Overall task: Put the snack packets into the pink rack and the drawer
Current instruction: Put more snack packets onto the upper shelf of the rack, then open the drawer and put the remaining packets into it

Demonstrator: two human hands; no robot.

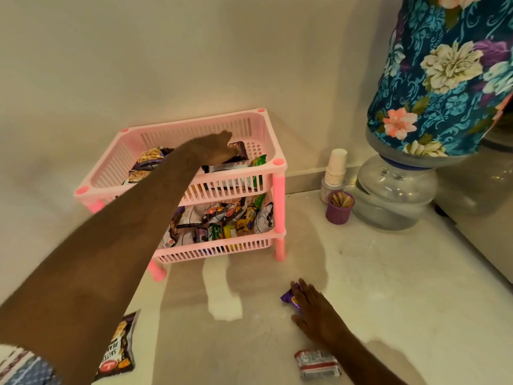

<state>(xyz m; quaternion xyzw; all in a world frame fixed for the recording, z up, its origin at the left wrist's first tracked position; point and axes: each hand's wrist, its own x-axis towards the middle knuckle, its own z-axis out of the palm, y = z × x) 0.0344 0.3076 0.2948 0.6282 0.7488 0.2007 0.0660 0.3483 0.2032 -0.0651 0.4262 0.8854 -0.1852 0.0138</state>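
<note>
A two-tier pink rack [273,162] stands against the wall on the white counter. Its lower tier is full of several mixed snack packets [222,220]; the upper tier holds peanut packets [151,158] and a few others. My left hand [215,147] reaches into the upper tier, fingers closed on a dark purple packet [240,150]. My right hand [312,307] lies flat on a small purple packet [288,295] on the counter. A salted peanuts packet [120,348] lies at the lower left and a red-and-silver packet [317,365] near my right wrist.
A water dispenser jar [394,193] under a floral cloth cover [444,79] stands at the right. Beside it are a stack of paper cups [336,166] and a purple cup of toothpicks [339,207]. A steel surface [488,218] borders the counter's right edge.
</note>
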